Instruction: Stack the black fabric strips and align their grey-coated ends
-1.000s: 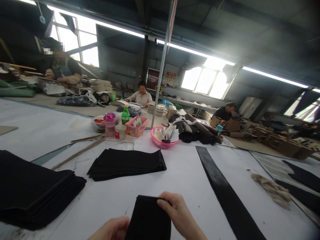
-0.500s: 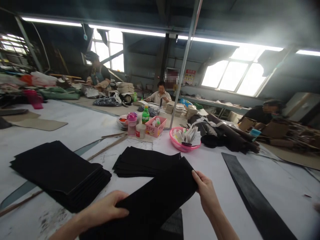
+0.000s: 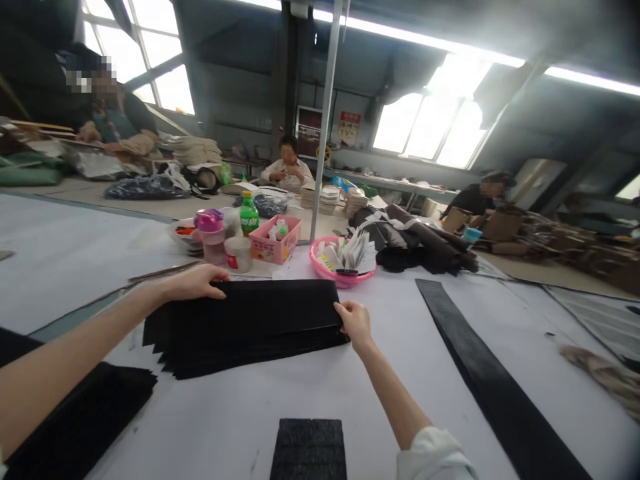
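A black sheet [image 3: 280, 303] is stretched between my two hands, over a fanned pile of black sheets [image 3: 215, 353] on the white tabletop. My left hand [image 3: 197, 283] pinches its upper left corner, thumb in front. At the right end, my right hand [image 3: 354, 321] grips the edge between thumb and fingers. Whether the sheet rests fully on the pile, I cannot tell. Under my left forearm lies a thicker stack of black sheets [image 3: 95, 407], partly hidden. A dark textured block [image 3: 309, 450] sits at the near edge.
Behind the pile stand a pink basin [image 3: 320, 268] of papers, a pink box [image 3: 273, 250], a green bottle [image 3: 249, 215] and a lidded cup [image 3: 213, 240]. A metal pole [image 3: 325, 127] rises there. To the right lies a long black strip [image 3: 480, 360]. Several people sit across the table.
Both hands have carried the black sheet away from me onto the farther pile and levelled it. The dark block it partly covered now shows. My view has turned right.
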Available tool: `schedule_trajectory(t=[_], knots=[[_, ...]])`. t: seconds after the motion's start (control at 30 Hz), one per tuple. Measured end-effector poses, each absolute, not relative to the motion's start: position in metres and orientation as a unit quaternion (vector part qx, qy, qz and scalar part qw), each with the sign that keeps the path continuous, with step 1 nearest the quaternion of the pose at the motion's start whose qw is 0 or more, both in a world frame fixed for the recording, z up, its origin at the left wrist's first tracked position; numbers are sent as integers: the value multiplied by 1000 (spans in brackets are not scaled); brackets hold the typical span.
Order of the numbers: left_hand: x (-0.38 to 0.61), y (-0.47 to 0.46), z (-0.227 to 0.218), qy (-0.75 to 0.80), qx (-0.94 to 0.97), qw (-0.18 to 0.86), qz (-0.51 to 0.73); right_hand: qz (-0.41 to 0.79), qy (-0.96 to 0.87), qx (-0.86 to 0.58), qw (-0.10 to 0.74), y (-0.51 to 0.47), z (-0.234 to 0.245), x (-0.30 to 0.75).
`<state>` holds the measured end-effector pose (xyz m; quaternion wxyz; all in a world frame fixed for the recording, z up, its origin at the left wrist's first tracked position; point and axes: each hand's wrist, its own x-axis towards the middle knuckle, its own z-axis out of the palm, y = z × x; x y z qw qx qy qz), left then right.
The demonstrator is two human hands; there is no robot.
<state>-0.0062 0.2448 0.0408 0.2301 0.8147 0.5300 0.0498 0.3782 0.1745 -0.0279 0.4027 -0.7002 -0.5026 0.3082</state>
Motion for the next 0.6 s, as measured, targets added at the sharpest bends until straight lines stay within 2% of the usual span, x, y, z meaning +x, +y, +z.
schedule_trajectory(t=[0.17,0.27,0.6], knots=[[5,270,-32,572,802,170,19,209,-526,-761,316,186,-52,381],[2,274,-57,583,797,154,5,189,-541,-769,284,187,-57,383],[-1,278,-64,570,808,150,18,138,-558,-776,261,186,-72,384]])
